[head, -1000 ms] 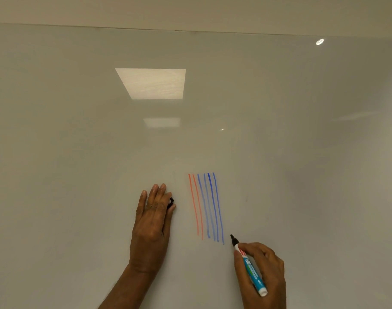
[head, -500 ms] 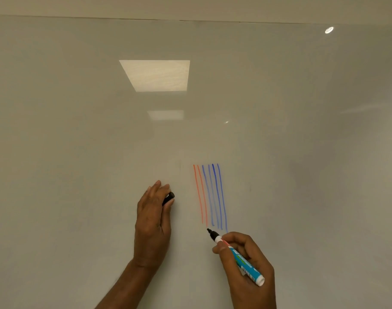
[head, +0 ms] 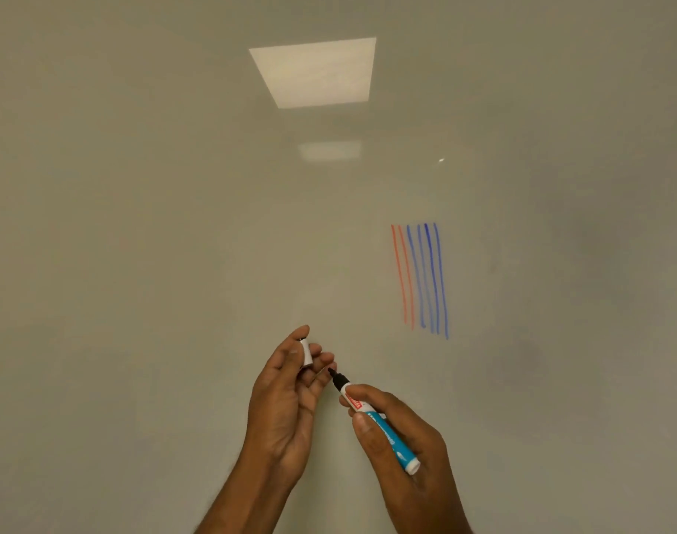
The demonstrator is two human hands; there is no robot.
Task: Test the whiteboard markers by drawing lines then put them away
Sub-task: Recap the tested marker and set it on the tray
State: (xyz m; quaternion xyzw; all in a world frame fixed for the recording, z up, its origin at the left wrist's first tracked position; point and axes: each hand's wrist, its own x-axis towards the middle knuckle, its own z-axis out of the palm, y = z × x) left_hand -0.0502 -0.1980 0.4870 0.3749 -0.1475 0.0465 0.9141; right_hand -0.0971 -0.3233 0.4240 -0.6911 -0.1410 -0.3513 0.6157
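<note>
Two bare hands meet low in front of a glossy whiteboard [head: 136,264]. Farthest left, the left hand [head: 287,402] is turned palm inward, and its fingers [head: 302,335] curl loosely around a small cap [head: 306,352], pinched between thumb and forefinger with the white end showing; the other fingertips stay partly spread below it. Just right of those fingers, almost touching them, sits the black tip of the marker [head: 379,422], which points up and left toward the cap. Its body is white near the tip with a red label, then teal, ending in a white butt. The right hand [head: 406,449] grips the marker's barrel, its fingers [head: 367,395] wrapped tightly round the middle, thumb pressing the teal part. Neither hand touches the board as far as can be told. Up and to the right of both hands, well apart from the marker tip, stand two red lines [head: 402,275] and, just beside them, four blue lines [head: 429,279], all nearly upright. High above the left fingers a square light reflection [head: 317,71] shines on the board.
</note>
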